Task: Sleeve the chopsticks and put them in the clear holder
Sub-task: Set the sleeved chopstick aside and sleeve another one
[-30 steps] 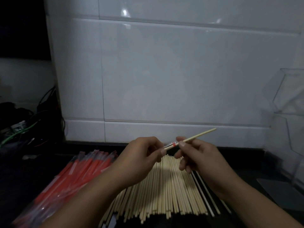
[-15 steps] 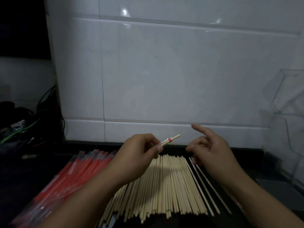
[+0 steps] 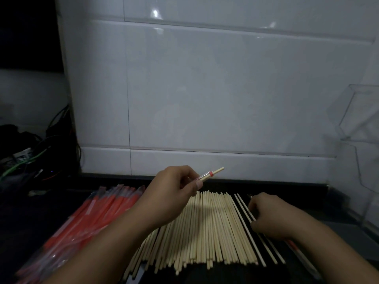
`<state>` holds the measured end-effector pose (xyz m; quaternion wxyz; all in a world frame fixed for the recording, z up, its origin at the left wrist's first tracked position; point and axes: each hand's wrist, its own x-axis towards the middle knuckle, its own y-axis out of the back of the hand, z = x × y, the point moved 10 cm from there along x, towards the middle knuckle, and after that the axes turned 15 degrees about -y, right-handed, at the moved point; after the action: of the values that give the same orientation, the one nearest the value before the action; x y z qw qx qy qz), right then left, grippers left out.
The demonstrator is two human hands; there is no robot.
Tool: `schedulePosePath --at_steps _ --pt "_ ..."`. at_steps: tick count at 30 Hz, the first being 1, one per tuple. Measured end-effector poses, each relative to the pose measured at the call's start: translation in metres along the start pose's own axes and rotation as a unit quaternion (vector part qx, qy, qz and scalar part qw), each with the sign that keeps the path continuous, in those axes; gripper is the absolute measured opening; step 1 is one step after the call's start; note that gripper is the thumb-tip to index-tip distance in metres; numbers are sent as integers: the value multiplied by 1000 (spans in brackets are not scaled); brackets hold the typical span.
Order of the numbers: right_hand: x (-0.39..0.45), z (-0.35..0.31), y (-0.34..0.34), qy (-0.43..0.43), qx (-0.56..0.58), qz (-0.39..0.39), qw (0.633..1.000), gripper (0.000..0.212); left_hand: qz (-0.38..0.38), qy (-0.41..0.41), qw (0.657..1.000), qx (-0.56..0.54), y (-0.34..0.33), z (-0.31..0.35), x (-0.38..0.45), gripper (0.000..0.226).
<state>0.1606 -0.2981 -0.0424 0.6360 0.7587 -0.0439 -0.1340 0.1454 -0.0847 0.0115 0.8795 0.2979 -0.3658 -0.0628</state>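
My left hand point(image 3: 174, 193) pinches a sleeved chopstick point(image 3: 211, 174) above the counter; its bare tip pokes out past a red band toward the upper right. A wide pile of bare wooden chopsticks point(image 3: 205, 232) lies on the dark counter below. My right hand point(image 3: 268, 214) is lowered at the pile's right edge, fingers curled over a few separate chopsticks point(image 3: 244, 214); whether it grips one is hidden. A stack of red and clear sleeves point(image 3: 86, 220) lies at the left. The clear holder point(image 3: 361, 124) stands at the far right against the wall.
A white tiled wall point(image 3: 205, 89) runs close behind the counter. Tangled cables point(image 3: 30, 152) and dark gear sit at the far left. A sleeved item point(image 3: 301, 253) lies on the counter under my right forearm.
The chopstick went deeper into the sleeve held by my left hand. My right hand let go of it and dropped to the loose chopsticks at the pile's right edge.
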Motion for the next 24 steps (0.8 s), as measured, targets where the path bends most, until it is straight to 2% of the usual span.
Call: schedulePosePath --at_steps 3,7,12,19,24 --pt "-1 -2 -2 1 -5 0 1000 22 0 -3 1000 3 0 0 0 7" --pt "-3 -7 -3 11 -4 8 1000 9 0 -1 1000 0 0 0 0 8" --pt "-1 -9 -5 6 -21 24 999 28 0 2 1000 0 1 0 0 8" --pt "-3 -17 -9 7 -22 30 999 38 -5 7 1000 -1 -1 -2 0 8" --pt "-7 -18 -5 3 -17 19 1000 52 -9 4 1000 1 -2 -1 -2 9"
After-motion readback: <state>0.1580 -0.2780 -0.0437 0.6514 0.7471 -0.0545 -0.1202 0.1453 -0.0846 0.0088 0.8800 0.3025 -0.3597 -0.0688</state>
